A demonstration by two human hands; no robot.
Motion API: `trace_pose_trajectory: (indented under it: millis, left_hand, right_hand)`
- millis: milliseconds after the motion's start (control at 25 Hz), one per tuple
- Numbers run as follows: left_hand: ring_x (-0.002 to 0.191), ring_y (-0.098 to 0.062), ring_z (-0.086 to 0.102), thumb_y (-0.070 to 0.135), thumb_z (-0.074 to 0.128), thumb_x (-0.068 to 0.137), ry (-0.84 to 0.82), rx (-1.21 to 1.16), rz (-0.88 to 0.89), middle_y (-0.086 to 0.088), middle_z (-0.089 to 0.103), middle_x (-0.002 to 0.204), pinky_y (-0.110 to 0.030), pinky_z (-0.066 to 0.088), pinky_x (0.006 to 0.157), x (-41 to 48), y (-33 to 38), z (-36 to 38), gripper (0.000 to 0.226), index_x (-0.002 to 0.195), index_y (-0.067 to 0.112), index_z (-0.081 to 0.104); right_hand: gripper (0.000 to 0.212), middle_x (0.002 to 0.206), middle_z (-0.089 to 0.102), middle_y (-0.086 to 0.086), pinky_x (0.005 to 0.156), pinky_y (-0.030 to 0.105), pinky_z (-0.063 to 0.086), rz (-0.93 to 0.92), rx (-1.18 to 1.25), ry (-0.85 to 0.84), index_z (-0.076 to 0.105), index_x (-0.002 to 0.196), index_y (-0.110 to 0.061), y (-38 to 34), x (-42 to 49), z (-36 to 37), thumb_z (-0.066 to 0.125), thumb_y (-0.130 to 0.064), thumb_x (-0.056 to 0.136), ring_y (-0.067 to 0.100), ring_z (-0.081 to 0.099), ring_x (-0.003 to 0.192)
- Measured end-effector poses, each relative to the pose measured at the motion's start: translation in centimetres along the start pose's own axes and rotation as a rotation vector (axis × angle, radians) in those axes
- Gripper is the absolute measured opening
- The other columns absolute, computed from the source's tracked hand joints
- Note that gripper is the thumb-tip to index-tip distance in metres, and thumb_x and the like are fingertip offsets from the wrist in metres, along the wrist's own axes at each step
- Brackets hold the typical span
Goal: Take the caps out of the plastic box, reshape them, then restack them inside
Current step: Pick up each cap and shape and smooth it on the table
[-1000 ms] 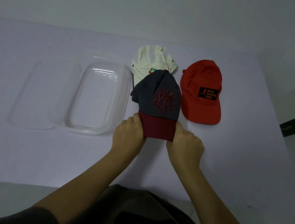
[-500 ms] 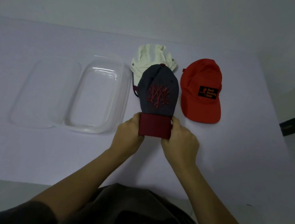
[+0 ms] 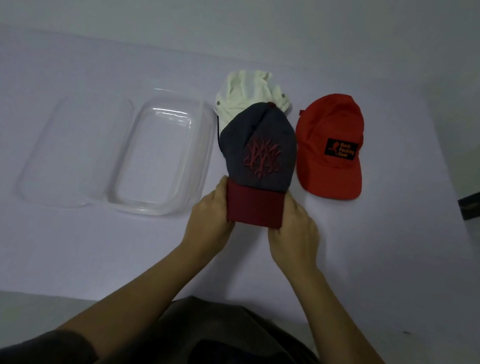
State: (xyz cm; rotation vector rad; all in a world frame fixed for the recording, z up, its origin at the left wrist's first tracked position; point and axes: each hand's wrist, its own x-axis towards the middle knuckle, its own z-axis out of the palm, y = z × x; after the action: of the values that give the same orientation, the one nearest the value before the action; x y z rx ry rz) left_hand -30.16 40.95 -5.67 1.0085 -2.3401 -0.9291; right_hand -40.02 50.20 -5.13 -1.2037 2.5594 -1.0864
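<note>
My left hand (image 3: 210, 218) and right hand (image 3: 295, 232) were clamped on either side of the grey cap's (image 3: 261, 150) dark red brim (image 3: 254, 205). Beyond it lay the cream cap (image 3: 247, 94), seemingly crumpled; the red cap (image 3: 330, 146) was right, the clear box (image 3: 158, 152) left.

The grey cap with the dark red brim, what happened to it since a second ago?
Both hands, left and right, squeezed the grey cap's dark red brim narrower, curving it, and the crown tipped up slightly. Neither hand let go. The white cap, red cap, plastic box and its lid stayed where they were.
</note>
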Motion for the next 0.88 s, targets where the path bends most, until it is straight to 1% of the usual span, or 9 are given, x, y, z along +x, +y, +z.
trace_pose_trajectory:
  millis: [120,200,280,400,560,640,760,800,880]
  left_hand:
    - [0.090,-0.033,0.064,0.010,0.053,0.091,-0.019,0.067,-0.026,-0.022,0.065,0.110,-0.029,0.047,0.076,-0.1,-1.8,0.4,0.054,0.140,-0.002,0.033]
    - [0.089,-0.034,0.064,0.011,0.051,0.092,-0.087,0.125,-0.059,-0.022,0.064,0.107,-0.035,0.049,0.074,-0.7,-3.1,1.1,0.056,0.142,-0.001,0.028]
    - [0.087,-0.036,0.063,0.010,0.050,0.091,-0.166,0.193,-0.070,-0.024,0.063,0.104,-0.041,0.051,0.072,-1.5,-4.6,1.9,0.058,0.143,-0.001,0.026]
    - [0.092,-0.037,0.059,0.009,0.051,0.091,-0.233,0.250,-0.133,-0.026,0.060,0.107,-0.045,0.051,0.079,-2.3,-5.8,2.9,0.061,0.144,-0.002,0.021]
    - [0.099,-0.032,0.052,0.018,0.057,0.086,-0.333,0.216,-0.196,-0.021,0.058,0.111,-0.047,0.048,0.087,-2.8,-6.2,3.1,0.074,0.146,0.003,0.016]
    - [0.114,-0.031,0.045,0.018,0.060,0.084,-0.389,0.163,-0.263,-0.018,0.051,0.126,-0.042,0.042,0.097,-2.7,-6.2,2.4,0.081,0.148,0.006,0.011]
    - [0.115,-0.031,0.044,0.004,0.056,0.081,-0.285,0.063,-0.214,-0.019,0.050,0.126,-0.041,0.040,0.100,-2.3,-5.4,1.5,0.074,0.146,0.004,0.021]
    - [0.109,-0.028,0.047,-0.001,0.054,0.079,-0.196,0.033,-0.131,-0.020,0.054,0.118,-0.039,0.044,0.096,-2.0,-5.1,1.6,0.069,0.143,0.003,0.029]
    - [0.096,-0.020,0.047,-0.004,0.053,0.072,-0.052,0.010,0.071,-0.020,0.060,0.104,-0.024,0.044,0.088,-1.1,-4.2,2.3,0.061,0.132,-0.001,0.043]
  right_hand:
    - [0.047,0.071,0.064,0.013,0.052,0.028,0.045,0.004,-0.057,-0.022,0.053,0.124,0.003,1.6,-0.3,1.1,0.050,-0.006,0.078,0.026,0.058,0.058]
    - [0.043,0.068,0.063,0.012,0.050,0.030,0.049,-0.013,-0.118,-0.075,0.055,0.121,0.003,3.2,-0.9,2.5,0.052,0.000,0.078,0.024,0.058,0.057]
    - [0.043,0.074,0.065,0.012,0.055,0.037,0.052,0.003,-0.164,-0.148,0.052,0.125,0.001,5.3,-1.5,4.1,0.051,0.001,0.082,0.025,0.061,0.063]
    - [0.043,0.087,0.067,0.016,0.065,0.041,0.055,0.014,-0.108,-0.258,0.048,0.129,0.002,7.3,-2.2,5.7,0.049,0.000,0.086,0.027,0.063,0.073]
    - [0.067,0.125,0.058,0.014,0.091,0.045,0.049,-0.005,-0.072,-0.472,0.038,0.136,-0.004,9.1,-2.5,5.3,0.057,-0.009,0.073,0.029,0.057,0.109]
    - [0.087,0.148,0.037,0.009,0.110,0.041,0.034,0.025,-0.072,-0.594,0.021,0.147,-0.010,9.9,-2.2,4.0,0.062,-0.015,0.070,0.024,0.040,0.132]
    - [0.096,0.158,0.006,0.010,0.118,0.029,0.009,0.115,-0.105,-0.710,0.005,0.148,-0.007,10.9,-1.7,2.2,0.062,-0.004,0.071,0.021,0.011,0.145]
    - [0.093,0.158,0.005,0.011,0.117,0.026,0.007,0.145,-0.103,-0.681,0.006,0.148,-0.005,11.4,-1.4,1.6,0.060,0.000,0.072,0.021,0.009,0.145]
    - [0.087,0.157,0.008,0.013,0.114,0.024,0.007,0.182,-0.091,-0.551,0.011,0.147,-0.003,12.6,-0.4,0.4,0.058,0.004,0.074,0.024,0.012,0.145]
